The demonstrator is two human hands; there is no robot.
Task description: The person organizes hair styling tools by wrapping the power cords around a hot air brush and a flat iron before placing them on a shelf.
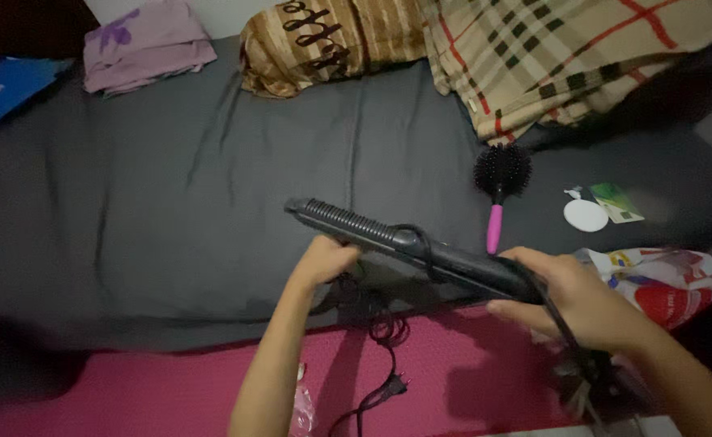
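A: Where's the hair straightening brush (pixel 404 243)?
B: Centre, above the bed (pixel 170 202); right hand (pixel 570 295) clamps its handle, left hand (pixel 327 260) pinches the cord (pixel 380 332). Round brush (pixel 500 182) at two o'clock. Best keep cord loops loose.

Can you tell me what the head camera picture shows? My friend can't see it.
Two hands hold a black hair-styling wand over a dark grey bed: the right hand grips its handle, the left hand is under its barrel. Its cord dangles down, and a round brush with a pink handle lies nearby.
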